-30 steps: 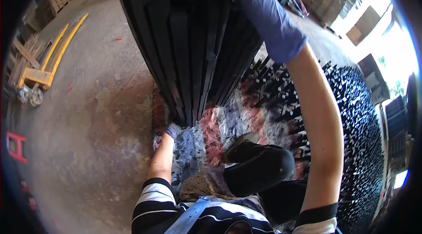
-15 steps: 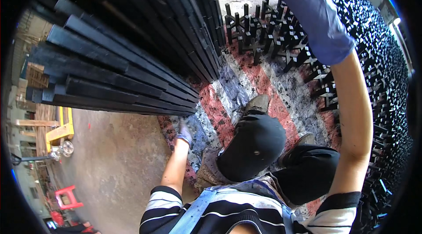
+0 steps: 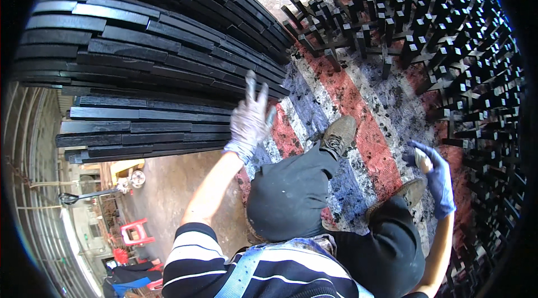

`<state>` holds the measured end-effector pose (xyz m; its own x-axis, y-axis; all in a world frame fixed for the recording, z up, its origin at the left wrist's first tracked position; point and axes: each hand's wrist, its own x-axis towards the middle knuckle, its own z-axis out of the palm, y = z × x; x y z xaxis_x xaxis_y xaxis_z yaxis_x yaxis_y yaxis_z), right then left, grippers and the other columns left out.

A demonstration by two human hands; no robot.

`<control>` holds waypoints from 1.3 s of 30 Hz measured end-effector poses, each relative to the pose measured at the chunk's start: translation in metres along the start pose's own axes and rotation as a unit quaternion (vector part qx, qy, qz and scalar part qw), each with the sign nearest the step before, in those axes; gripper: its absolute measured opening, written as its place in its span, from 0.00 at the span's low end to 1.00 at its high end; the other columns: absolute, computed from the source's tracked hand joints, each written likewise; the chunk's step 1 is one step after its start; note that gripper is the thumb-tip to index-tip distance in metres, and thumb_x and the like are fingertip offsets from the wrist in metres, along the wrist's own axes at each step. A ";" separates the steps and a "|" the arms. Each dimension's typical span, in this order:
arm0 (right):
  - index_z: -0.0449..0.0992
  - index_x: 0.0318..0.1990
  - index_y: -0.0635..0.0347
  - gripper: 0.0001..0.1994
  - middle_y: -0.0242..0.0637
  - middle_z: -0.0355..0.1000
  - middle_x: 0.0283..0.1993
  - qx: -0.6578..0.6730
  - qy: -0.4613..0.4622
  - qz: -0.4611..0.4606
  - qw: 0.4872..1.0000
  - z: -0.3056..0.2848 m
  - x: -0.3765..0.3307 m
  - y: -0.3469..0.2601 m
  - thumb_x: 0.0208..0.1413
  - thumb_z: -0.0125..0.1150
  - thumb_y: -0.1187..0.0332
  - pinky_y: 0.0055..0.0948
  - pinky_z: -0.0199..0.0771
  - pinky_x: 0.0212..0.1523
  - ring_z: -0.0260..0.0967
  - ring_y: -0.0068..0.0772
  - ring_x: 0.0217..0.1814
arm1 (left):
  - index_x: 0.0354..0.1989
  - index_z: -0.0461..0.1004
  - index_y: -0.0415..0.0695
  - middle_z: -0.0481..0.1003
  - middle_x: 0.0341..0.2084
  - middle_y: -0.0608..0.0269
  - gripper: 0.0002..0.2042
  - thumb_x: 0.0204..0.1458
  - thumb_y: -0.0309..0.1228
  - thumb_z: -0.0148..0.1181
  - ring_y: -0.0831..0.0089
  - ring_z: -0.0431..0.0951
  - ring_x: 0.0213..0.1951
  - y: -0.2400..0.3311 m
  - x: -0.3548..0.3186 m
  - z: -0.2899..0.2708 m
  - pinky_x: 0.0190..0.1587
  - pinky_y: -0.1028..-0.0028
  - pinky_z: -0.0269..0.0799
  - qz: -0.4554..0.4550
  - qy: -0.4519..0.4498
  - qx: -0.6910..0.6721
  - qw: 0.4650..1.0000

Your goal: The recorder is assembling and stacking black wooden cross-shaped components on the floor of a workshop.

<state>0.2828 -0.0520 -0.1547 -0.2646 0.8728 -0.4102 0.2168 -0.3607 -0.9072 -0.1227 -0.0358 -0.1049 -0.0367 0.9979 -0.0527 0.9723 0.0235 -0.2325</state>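
Note:
My left hand [image 3: 250, 121], in a stained pale glove, is held with fingers spread in front of the tall stack of black wooden bars [image 3: 129, 77]. Whether its fingertips touch the bars I cannot tell. At the right, my right hand [image 3: 432, 177] wears a blue glove; its fingers are apart and curved, with nothing gripped that I can see. A pale patch shows near its thumb, perhaps bare skin. Beyond that hand stand many black frames with upright square legs [image 3: 412, 46].
A red, white and blue striped sheet [image 3: 358, 96], spotted black, covers the floor around my shoes [image 3: 339, 133]. Bare concrete [image 3: 185, 186] lies to the left. Farther left are a yellow pallet jack [image 3: 126, 172] and a red stool [image 3: 136, 232].
My right hand has come down from the far top to the near right. My left hand has risen from low by the stack's foot to its side. The view has shifted.

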 end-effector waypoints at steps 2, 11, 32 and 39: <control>0.70 0.49 0.62 0.16 0.36 0.72 0.39 0.069 0.002 0.013 0.998 0.001 -0.005 0.020 0.55 0.49 0.67 0.24 0.64 0.47 0.68 0.24 0.41 | 0.58 0.55 0.45 0.32 0.63 0.47 0.30 0.47 0.42 0.53 0.53 0.75 0.34 0.001 0.021 -0.025 0.37 0.67 0.73 -0.039 0.033 0.055 0.997; 0.69 0.50 0.63 0.16 0.37 0.73 0.37 0.142 0.002 0.016 0.990 0.011 0.006 0.018 0.56 0.48 0.68 0.25 0.65 0.47 0.68 0.25 0.40 | 0.64 0.39 0.52 0.22 0.60 0.39 0.42 0.44 0.52 0.55 0.60 0.77 0.21 -0.014 0.054 -0.017 0.21 0.72 0.73 -0.136 -0.097 0.198 0.966; 0.72 0.45 0.64 0.14 0.36 0.72 0.40 0.062 0.075 0.027 0.995 0.017 -0.005 0.047 0.51 0.49 0.73 0.24 0.65 0.47 0.69 0.26 0.40 | 0.44 0.69 0.47 0.73 0.34 0.54 0.15 0.49 0.39 0.50 0.57 0.74 0.34 0.063 0.071 0.067 0.34 0.63 0.70 0.177 -0.263 -0.231 0.920; 0.72 0.34 0.64 0.14 0.35 0.73 0.28 0.129 0.116 0.134 0.976 0.014 -0.001 0.036 0.55 0.51 0.60 0.22 0.68 0.34 0.71 0.23 0.28 | 0.57 0.56 0.46 0.62 0.50 0.50 0.36 0.38 0.41 0.65 0.58 0.63 0.52 0.170 0.147 0.088 0.54 0.67 0.60 0.173 0.028 -0.422 0.890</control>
<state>0.2776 -0.0706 -0.1887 -0.0040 0.7764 -0.6302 -0.0026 -0.6302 -0.7764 0.0168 0.1095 -0.2372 0.2871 0.9550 0.0738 0.7511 -0.2723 0.6014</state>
